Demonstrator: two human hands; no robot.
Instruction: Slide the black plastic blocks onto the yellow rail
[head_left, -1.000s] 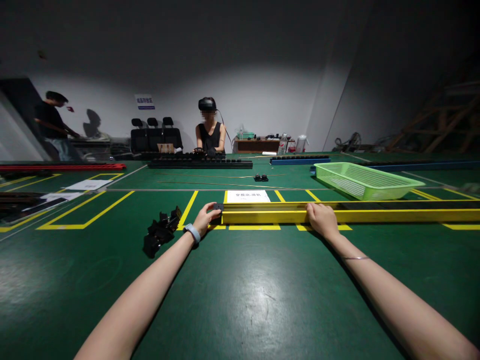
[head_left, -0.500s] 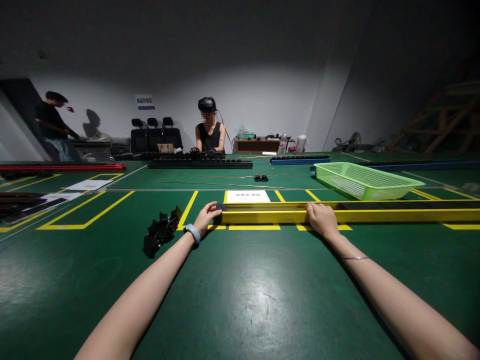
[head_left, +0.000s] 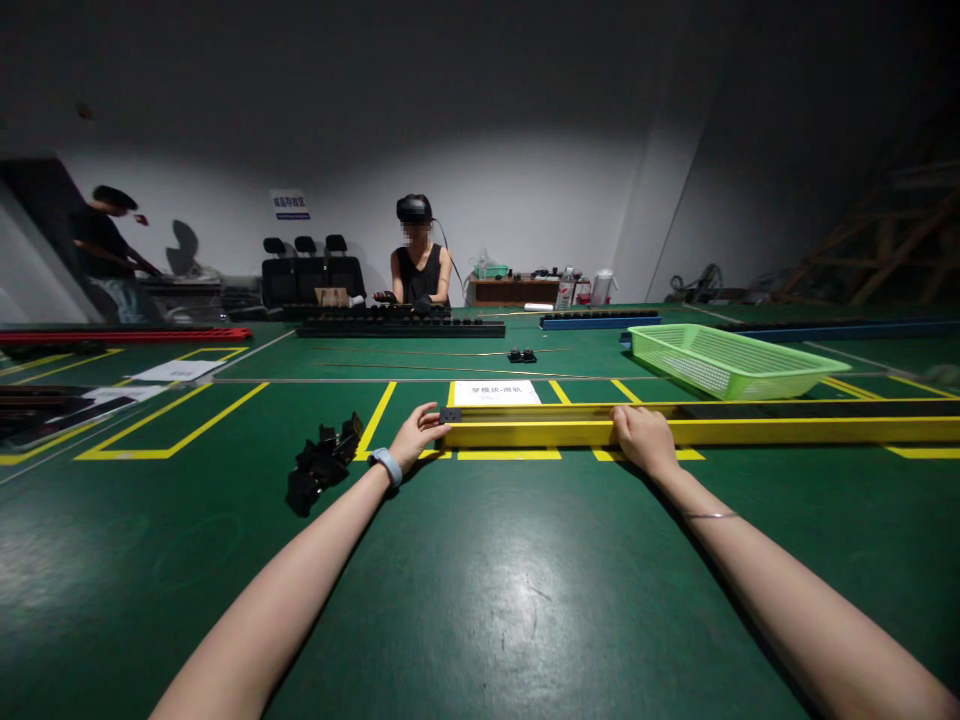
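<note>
A long yellow rail (head_left: 540, 434) lies across the green table, running out at the right edge. At its left end a small black block (head_left: 451, 415) sits partly inside the channel. My left hand (head_left: 417, 437) is at that end, its fingers on the block. My right hand (head_left: 645, 437) is closed around the rail farther right. Black parts (head_left: 322, 465) are heaped left of my left hand. A paper label (head_left: 496, 392) lies behind the rail.
Beyond the rail are a green basket (head_left: 731, 360) and two small black parts (head_left: 522, 355). A person (head_left: 421, 265) sits across the table behind black rails (head_left: 401, 328). Another person (head_left: 112, 250) stands at the far left.
The black block has moved slightly right, farther into the rail's end, and my left hand has shifted a little right with it. My right hand has stayed in place.
</note>
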